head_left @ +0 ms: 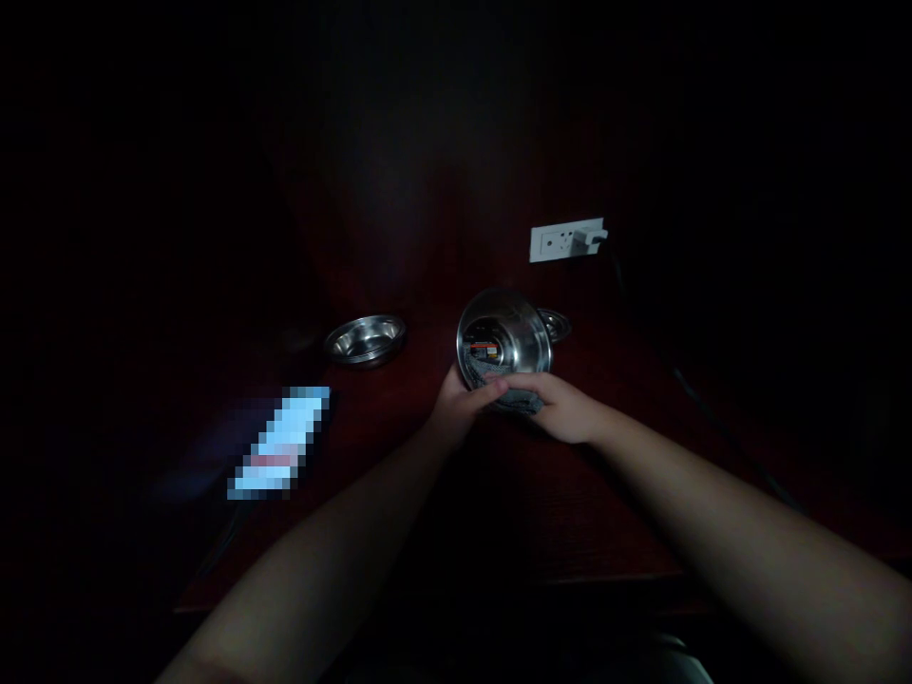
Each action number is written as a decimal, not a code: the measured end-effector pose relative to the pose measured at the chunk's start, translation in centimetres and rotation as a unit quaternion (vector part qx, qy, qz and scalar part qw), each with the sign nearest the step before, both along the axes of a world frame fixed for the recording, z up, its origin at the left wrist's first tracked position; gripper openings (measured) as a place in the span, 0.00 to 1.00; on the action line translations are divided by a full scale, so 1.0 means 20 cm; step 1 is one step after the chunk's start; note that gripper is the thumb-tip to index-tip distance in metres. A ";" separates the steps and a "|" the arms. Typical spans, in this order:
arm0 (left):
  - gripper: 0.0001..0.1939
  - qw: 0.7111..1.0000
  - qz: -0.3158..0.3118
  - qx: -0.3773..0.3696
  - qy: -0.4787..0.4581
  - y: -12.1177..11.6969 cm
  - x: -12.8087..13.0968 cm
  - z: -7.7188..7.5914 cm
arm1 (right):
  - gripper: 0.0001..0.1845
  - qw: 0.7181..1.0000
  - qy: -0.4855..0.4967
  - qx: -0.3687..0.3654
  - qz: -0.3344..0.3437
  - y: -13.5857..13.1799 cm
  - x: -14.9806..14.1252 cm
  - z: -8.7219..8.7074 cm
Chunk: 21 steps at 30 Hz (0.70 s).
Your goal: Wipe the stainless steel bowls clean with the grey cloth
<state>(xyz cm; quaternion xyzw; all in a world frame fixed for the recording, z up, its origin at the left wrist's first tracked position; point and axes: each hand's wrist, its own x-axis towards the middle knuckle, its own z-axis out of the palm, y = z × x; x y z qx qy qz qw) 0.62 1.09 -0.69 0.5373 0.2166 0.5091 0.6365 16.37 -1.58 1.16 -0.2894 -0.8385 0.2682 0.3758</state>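
A shiny steel bowl [507, 337] is tilted with its mouth toward me, held up over a dark red table [399, 427]. My left hand [456, 404] grips its lower left rim. My right hand [560, 404] is closed on a grey cloth [517, 399] pressed against the bowl's lower rim and inside. A label shows inside the bowl. The room is very dark.
A second steel bowl [366, 339] sits on the table to the left. Another small steel piece [556, 324] lies just behind the held bowl. A lit phone screen [279, 444] lies at the left. A white wall socket [562, 240] with a plug and cable is behind.
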 end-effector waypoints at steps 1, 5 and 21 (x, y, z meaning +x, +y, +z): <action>0.26 1.000 -0.003 0.002 -0.005 -0.01 0.00 0.00 | 0.21 1.000 0.014 -0.001 0.000 0.00 -0.01 0.00; 0.23 0.998 0.023 -0.046 -0.040 -0.02 0.02 0.01 | 0.22 0.999 0.020 -0.022 0.023 -0.02 -0.03 0.00; 0.36 0.997 -0.063 -0.013 -0.029 -0.01 0.00 0.01 | 0.32 0.988 0.009 0.089 -0.123 0.03 0.02 -0.03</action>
